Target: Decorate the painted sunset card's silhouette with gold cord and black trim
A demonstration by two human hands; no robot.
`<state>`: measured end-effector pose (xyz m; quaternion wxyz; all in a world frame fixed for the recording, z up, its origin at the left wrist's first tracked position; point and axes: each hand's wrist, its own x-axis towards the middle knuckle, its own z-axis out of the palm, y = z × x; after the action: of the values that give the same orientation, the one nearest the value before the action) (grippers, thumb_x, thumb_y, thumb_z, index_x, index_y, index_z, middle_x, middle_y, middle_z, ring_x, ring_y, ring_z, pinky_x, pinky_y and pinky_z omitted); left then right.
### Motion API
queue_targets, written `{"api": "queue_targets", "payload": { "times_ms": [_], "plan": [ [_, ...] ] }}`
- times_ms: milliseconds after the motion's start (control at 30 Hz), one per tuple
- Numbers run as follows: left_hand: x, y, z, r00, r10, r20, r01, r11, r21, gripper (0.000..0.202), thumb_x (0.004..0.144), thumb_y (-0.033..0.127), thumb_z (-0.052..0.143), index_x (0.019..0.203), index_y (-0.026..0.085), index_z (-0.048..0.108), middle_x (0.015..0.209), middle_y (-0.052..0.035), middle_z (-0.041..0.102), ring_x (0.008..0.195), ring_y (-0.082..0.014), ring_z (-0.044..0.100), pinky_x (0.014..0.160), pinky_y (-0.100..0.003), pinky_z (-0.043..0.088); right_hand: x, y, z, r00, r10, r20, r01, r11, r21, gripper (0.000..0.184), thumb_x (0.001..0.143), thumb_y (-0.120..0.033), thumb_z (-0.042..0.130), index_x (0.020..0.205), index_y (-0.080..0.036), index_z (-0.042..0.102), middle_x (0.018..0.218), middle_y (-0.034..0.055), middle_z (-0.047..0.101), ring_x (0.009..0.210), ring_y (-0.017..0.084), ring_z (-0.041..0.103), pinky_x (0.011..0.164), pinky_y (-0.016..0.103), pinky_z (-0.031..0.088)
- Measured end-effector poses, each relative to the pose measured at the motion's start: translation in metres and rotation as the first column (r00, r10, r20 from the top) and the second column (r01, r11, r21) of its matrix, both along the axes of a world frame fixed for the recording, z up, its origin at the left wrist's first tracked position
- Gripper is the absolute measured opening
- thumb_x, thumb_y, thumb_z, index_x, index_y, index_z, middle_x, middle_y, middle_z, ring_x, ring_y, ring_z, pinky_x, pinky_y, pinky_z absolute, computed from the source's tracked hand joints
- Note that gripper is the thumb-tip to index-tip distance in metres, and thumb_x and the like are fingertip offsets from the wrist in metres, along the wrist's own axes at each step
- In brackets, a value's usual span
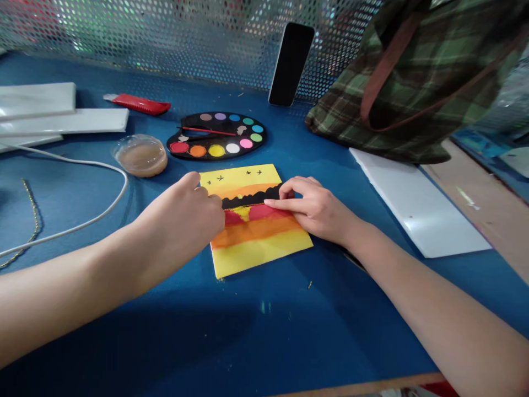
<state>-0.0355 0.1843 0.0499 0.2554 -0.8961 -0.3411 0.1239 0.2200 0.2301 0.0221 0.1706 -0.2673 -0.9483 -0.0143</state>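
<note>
A small painting (264, 237) in yellow, orange and red bands lies on the blue table, with a black scalloped strip and little bird marks near its top. Along the strip's lower edge runs a thin gold cord (252, 205) between my hands. My left hand (194, 212) is closed in a fist-like pinch at the painting's left edge, where the cord's end reaches it; its fingertips are hidden. From the right, my right hand (316, 207) holds the painting down, fingers bent and one fingertip pressed beside the cord.
Behind the painting lie a paint palette (217, 150) with a brush (209, 131), a cup of cloudy water (142, 157) and a red utility knife (142, 103). A phone (291, 66) leans on the mesh. A plaid bag (413, 88), white boards (425, 209) and a white cable (95, 164) surround them.
</note>
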Motion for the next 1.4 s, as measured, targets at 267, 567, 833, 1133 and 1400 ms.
{"api": "queue_targets", "payload": {
  "times_ms": [267,567,833,1133,1400],
  "plan": [
    [-0.001,-0.001,0.0,0.999,-0.038,0.037,0.039,0.999,-0.008,0.021,0.067,-0.003,0.06,0.063,0.017,0.062,0.06,-0.002,0.059,0.058,-0.0194,0.058,0.061,-0.034,0.024,0.002,0.002,0.005,0.957,-0.176,-0.231,0.167,0.984,-0.056,0.028,0.091,-0.013,0.044,0.103,-0.02,0.069,0.089,0.007,0.067,0.083,0.017,0.061,0.073,0.034,0.051],
    [-0.003,-0.002,0.007,0.998,-0.033,0.061,0.035,0.999,-0.033,0.023,0.065,-0.006,0.06,0.064,0.017,0.062,0.062,-0.0021,0.06,0.06,-0.0202,0.059,0.062,-0.033,0.025,0.008,0.007,0.006,0.939,-0.3,-0.165,0.262,0.94,-0.219,0.016,0.077,-0.007,0.046,0.076,-0.018,0.059,0.082,0.0054,0.063,0.071,0.015,0.057,0.067,0.029,0.046],
    [-0.009,0.002,0.026,0.988,0.01,0.153,-0.006,1.0,-0.021,0.025,0.068,-0.004,0.055,0.06,0.019,0.054,0.058,-0.0017,0.055,0.057,-0.0215,0.056,0.06,-0.034,0.031,0.007,0.007,0.007,0.92,-0.362,-0.148,0.308,0.903,-0.3,0.017,0.076,-0.009,0.044,0.075,-0.018,0.058,0.08,0.0043,0.063,0.069,0.014,0.055,0.065,0.029,0.044],
    [-0.013,0.007,0.029,0.954,-0.061,0.293,0.06,0.998,0.01,0.023,0.078,0.006,0.043,0.061,0.02,0.046,0.057,-0.001,0.048,0.054,-0.018,0.047,0.06,-0.033,0.032,0.008,0.007,0.009,0.895,-0.402,-0.194,0.311,0.873,-0.376,0.013,0.077,-0.014,0.047,0.075,-0.018,0.06,0.082,0.0046,0.065,0.071,0.015,0.056,0.067,0.029,0.045],
    [-0.013,0.013,0.038,0.97,0.095,0.223,-0.068,0.99,-0.124,0.024,0.08,0.004,0.038,0.066,0.019,0.051,0.064,-0.0041,0.056,0.058,-0.0195,0.051,0.059,-0.034,0.031,0.005,0.004,0.016,0.873,-0.421,-0.246,0.297,0.86,-0.416,0.013,0.081,-0.025,0.052,0.074,-0.018,0.059,0.077,0.0044,0.064,0.068,0.015,0.055,0.064,0.03,0.043]
  ]
}}
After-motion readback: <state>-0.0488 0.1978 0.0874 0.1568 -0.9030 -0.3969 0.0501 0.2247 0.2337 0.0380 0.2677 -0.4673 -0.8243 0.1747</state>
